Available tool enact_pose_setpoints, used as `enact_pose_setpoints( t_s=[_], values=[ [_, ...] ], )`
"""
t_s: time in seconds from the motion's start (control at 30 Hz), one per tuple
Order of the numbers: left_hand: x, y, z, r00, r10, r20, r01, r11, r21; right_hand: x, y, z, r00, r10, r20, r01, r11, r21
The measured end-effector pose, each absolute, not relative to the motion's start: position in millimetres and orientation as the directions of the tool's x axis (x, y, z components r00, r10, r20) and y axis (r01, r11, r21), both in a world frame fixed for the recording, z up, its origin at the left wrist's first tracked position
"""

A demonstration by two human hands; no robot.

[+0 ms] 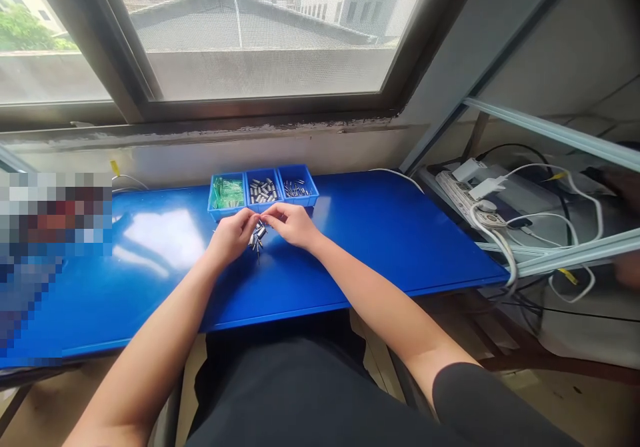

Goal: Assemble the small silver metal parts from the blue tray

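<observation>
My left hand and my right hand meet over the blue table, thumbs and fingertips pinched together. Whatever they pinch is too small and too covered by the fingers to make out. Just below the fingertips lies a small pile of metal parts, silver and dark, some with thin pins. Behind my hands three blue bins stand in a row. The left bin holds green pieces, the middle one short silver-and-black cylinders, the right one thin metal pins.
The blue table runs below a window. At the right, a power strip with plugs and white cables sits by a metal frame. A blurred-out area covers the left end.
</observation>
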State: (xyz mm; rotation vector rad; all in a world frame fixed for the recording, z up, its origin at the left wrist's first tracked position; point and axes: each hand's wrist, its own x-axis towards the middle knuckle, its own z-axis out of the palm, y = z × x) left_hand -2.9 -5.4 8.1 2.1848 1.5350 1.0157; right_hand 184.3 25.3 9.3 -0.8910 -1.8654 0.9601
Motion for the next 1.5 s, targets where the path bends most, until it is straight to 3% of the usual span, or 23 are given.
enact_pose_setpoints(
  t_s=[0.3,0.53,0.93,1.33,1.5],
  values=[
    [-0.3,-6.8,9.1,0.210,0.910,0.358,0.687,-0.398,0.608,186.4,25.4,11.3,-0.443,0.869,0.219,0.265,0.361,-0.894],
    [-2.1,-6.1,10.2,0.150,0.915,0.374,0.734,-0.357,0.578,185.1,25.4,8.2,-0.422,0.841,0.339,0.221,0.458,-0.861],
    [-2.3,-5.5,9.0,0.209,0.905,0.371,0.712,-0.401,0.577,187.4,27.0,12.7,-0.352,0.860,0.370,0.238,0.464,-0.853],
    [-1.1,-6.3,7.9,0.232,0.915,0.330,0.677,-0.396,0.621,186.5,26.4,12.6,-0.368,0.909,0.197,0.342,0.329,-0.880],
    [-2.1,-6.6,8.1,0.221,0.913,0.343,0.692,-0.394,0.605,185.5,25.8,11.3,-0.411,0.869,0.274,0.214,0.384,-0.898]
  ],
)
